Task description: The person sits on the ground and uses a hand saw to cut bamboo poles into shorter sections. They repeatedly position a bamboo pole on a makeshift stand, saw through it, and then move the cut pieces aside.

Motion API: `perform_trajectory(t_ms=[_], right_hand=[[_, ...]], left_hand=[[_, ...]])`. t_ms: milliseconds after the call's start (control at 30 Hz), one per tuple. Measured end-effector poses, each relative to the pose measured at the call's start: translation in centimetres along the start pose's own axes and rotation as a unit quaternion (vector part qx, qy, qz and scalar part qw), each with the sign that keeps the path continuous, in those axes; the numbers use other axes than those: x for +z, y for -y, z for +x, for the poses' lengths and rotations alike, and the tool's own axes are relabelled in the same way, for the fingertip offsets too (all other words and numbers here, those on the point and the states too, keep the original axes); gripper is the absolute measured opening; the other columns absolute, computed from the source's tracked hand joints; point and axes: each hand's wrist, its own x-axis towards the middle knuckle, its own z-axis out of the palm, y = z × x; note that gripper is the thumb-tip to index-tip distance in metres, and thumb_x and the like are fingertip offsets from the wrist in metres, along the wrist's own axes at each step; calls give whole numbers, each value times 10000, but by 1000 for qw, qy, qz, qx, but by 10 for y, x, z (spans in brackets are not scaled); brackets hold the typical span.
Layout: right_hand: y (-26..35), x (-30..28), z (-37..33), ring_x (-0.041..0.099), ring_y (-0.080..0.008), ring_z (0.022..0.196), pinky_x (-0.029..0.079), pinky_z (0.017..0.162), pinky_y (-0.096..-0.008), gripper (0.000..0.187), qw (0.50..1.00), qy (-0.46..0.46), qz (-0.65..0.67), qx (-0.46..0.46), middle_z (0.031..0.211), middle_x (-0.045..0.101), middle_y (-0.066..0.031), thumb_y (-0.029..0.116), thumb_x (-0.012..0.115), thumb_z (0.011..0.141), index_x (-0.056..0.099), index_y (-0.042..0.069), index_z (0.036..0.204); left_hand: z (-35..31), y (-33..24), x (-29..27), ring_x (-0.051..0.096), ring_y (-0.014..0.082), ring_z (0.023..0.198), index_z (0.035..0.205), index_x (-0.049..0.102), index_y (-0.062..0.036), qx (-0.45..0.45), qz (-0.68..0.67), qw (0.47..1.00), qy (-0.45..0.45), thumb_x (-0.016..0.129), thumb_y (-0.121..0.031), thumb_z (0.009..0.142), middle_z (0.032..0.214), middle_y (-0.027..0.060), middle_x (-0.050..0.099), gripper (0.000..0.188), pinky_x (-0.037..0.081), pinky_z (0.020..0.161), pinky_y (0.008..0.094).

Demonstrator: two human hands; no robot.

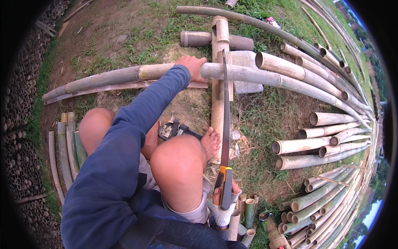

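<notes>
My right hand, in a white knitted fingerless covering, is closed around the grey and yellow handle of a handsaw. Its long blade points away from me and crosses a grey-green bamboo pole near that pole's left end. My left hand grips at the right end of another bamboo pole, right beside the first pole's end. Its fingertips are partly hidden. Both poles lie crosswise at a thick upright-running bamboo piece on the ground. My bare foot presses against that piece.
Many bamboo poles lie stacked on the right. Cut lengths stand at my left, and short ones near my right hand. A grey block sits under the pole. A black sandal lies between my legs.
</notes>
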Motion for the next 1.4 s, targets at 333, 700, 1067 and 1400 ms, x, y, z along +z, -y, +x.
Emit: perform_trajectory(t_ms=[333,700,1067,1400], right_hand=[[-47,87,182,641,-220,1190,524,1027,-351,514,986,25,157,-51,1352,639,-137,-21,665,982,520,-8,1475],[-22,59,147,616,-199,1174,510,1009,-341,529,991,26,118,49,1369,612,-165,51,704,980,509,-4,1469],[-30,7,-6,646,-189,1002,551,883,-347,521,999,10,-22,-40,1212,613,-145,27,632,978,468,5,1472],[-59,110,229,632,-200,1161,511,1010,-330,526,982,24,160,-101,1347,636,-135,-2,676,990,502,-11,1487]], left_hand=[[-14,-8,-7,752,401,1063,1373,624,-156,3,1,1000,-24,874,-667,723,1119,203,782,863,593,962,509],[-4,-4,3,760,394,1053,1410,626,-175,-13,-6,1000,-20,868,-666,719,1137,188,785,882,599,964,507],[5,1,-9,755,396,1080,1368,652,-169,-5,-11,1000,-8,874,-619,710,1162,185,789,827,585,1001,492],[-3,-2,-7,765,397,1033,1382,657,-185,-6,-6,999,-31,885,-656,691,1111,188,794,867,601,963,506]])
